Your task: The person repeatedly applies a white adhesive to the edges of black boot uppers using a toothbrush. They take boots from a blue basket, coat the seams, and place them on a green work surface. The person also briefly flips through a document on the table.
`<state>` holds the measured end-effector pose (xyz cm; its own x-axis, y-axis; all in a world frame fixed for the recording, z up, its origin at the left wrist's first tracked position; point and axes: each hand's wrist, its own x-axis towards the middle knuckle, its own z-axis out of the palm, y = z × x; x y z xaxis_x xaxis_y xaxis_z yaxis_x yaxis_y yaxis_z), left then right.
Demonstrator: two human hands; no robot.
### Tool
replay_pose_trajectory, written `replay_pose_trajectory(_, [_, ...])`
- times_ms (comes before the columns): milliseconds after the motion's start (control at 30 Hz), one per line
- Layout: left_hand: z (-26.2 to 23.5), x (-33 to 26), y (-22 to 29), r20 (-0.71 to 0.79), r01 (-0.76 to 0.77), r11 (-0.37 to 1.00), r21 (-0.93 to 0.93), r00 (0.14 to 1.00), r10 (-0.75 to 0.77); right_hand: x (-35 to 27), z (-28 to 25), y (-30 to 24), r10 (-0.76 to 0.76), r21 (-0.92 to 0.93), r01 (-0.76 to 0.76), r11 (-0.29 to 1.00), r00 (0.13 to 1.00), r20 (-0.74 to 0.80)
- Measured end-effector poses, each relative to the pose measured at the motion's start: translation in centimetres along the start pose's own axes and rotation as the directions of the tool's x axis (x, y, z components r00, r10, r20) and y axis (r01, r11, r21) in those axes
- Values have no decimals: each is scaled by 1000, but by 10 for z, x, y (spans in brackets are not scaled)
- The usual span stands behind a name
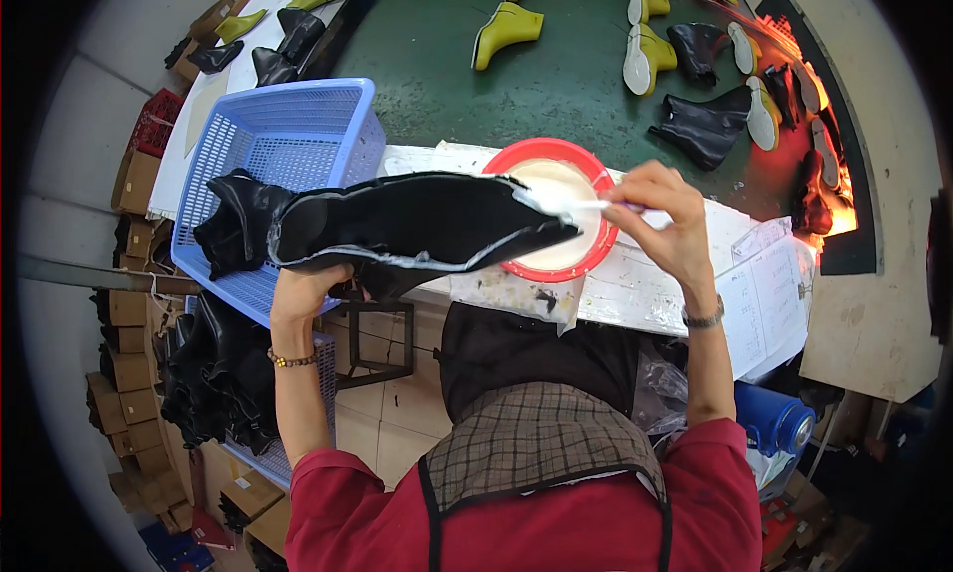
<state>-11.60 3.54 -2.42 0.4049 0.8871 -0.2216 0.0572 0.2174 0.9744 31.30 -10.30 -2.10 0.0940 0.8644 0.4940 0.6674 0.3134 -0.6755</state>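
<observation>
My left hand point(310, 292) is closed around the underside of a black boot upper point(397, 220). The upper lies stretched out sideways with its open bottom facing up, and a white, glue-like coating lines much of its edge. Between the thumb and fingers of my right hand point(663, 215) is a thin brush point(604, 205), whose white tip meets the upper's right end. Beneath that end stands a red bowl point(603, 165) of creamy white liquid point(541, 180), partly hidden by the upper.
A blue plastic basket point(362, 126) with a black boot piece point(238, 220) stands at left. Yellow boot forms point(506, 34) and black boots point(700, 126) sit on the green table point(437, 96). An orange-glowing heater point(839, 190) and written sheets point(764, 304) are at right.
</observation>
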Motion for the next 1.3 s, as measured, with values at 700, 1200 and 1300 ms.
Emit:
replay_pose_trajectory(700, [51, 12, -2, 423, 126, 982, 138, 889, -174, 36, 5, -20, -233, 5, 233, 972, 969, 82])
replay_pose_trajectory(1200, [101, 8, 23, 598, 234, 944, 234, 731, -329, 53, 31, -28, -317, 90, 310, 947, 944, 89])
replay_pose_trajectory(1300, [72, 7, 2, 553, 256, 967, 14, 803, -220, 37, 20, -10, -254, 115, 249, 962, 967, 30])
